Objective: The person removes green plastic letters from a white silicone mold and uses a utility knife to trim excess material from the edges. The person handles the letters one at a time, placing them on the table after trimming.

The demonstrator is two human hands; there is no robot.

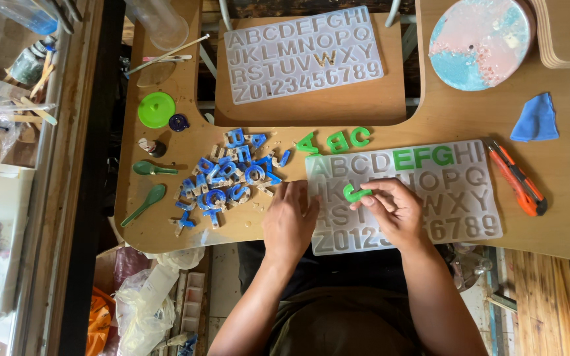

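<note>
Over the clear letter mold [470, 191] near the worktop [430, 118] edge, my right hand [396, 212] has its grip pinching a green cast letter [355, 193], fingertips closed on it just above the mold's middle rows. My left hand [289, 223] lies flat, grip spread, pressing the mold's left edge. Beside it sits a pile of blue letters [229, 178]; an orange utility knife [516, 177] lies right of the mold.

Letter pile [229, 178] left of near mould [456, 198]; knife [516, 178] right; second mould [305, 53] behind.
</note>
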